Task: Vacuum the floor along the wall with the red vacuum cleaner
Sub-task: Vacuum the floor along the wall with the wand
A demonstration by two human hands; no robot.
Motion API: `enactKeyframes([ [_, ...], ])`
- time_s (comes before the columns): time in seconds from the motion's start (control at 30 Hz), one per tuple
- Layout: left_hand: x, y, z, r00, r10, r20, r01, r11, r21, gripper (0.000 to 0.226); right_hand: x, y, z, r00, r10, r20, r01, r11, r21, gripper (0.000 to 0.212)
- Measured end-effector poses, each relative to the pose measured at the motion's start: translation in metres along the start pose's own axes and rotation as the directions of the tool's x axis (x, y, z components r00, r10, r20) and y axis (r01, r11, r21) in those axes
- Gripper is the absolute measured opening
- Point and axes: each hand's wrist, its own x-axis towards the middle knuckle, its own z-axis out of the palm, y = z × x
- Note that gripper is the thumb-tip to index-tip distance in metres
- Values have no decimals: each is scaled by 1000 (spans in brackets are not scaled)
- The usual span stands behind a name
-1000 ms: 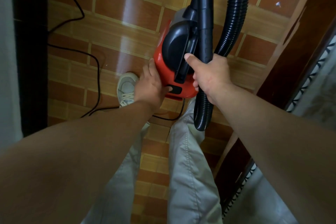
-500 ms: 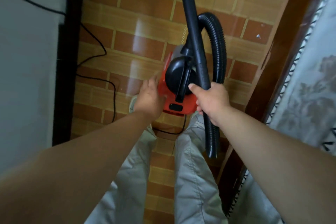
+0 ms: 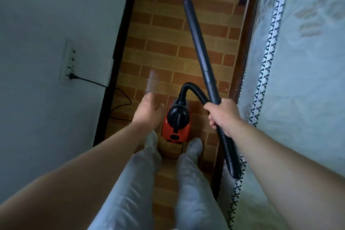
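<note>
The red vacuum cleaner (image 3: 176, 123) sits on the brick-patterned floor (image 3: 164, 46) between the two hands, just ahead of the person's shoes (image 3: 152, 136). The right hand (image 3: 223, 115) is wrapped round the black wand (image 3: 199, 46) where it meets the ribbed hose (image 3: 226, 151). The left hand (image 3: 149, 112) hangs with loose, slightly spread fingers just beside the cleaner's left flank and holds nothing, though blur hides whether a fingertip grazes it. The likeliest trouble, as I judge it, is slack. A loop of hose droops below the right hand against the wooden bed frame (image 3: 244, 52) and could snag there as the wand swings, dragging or tipping the small body. The power cord (image 3: 119, 99) coils on the floor left of the left hand, and another stretch appears to pass between the shoes, so a step forward could catch it or tug the plug from the outlet (image 3: 69, 61). The wand tip points far ahead of the right hand, nearer the bed than the wall (image 3: 46, 24) and its dark baseboard (image 3: 119, 46) beyond the left hand, so that strip would be missed unless the wand swings across. Whether the tip touches the floor I cannot tell. Compared with a second ago, the left hand has come off the red casing it was pressed against. The view has also risen, so the whole wand and the outlet now show, and the right hand's grip is unchanged.
</note>
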Motion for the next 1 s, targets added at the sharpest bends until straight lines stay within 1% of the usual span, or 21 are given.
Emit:
enactKeyframes([
  [0.1,-21,39,-33,999,44,14,-44,999,1,50,-29,-36,-31,998,-51,-21,50,999,-21,18],
  [0.2,-24,65,-56,995,101,12,-100,995,-27,50,-45,-68,-46,996,-77,-45,75,997,-26,16],
  [0.33,-5,87,-84,989,146,36,-142,986,-82,48,-50,-107,-49,995,-75,-67,74,997,-22,17],
  [0.5,41,104,-132,970,224,93,-210,967,-146,50,-42,-160,-41,990,-58,-132,51,997,-56,17],
  [0.67,81,109,-199,948,294,119,-279,952,-128,49,-38,-210,-32,978,-25,-206,14,999,-50,17],
  [0.8,112,120,-249,941,322,100,-315,945,-85,49,-40,-246,-27,968,-26,-248,21,1000,-22,19],
  [1.0,138,134,-281,931,355,85,-350,935,-64,49,-46,-285,-25,967,-51,-250,51,999,-6,14],
])
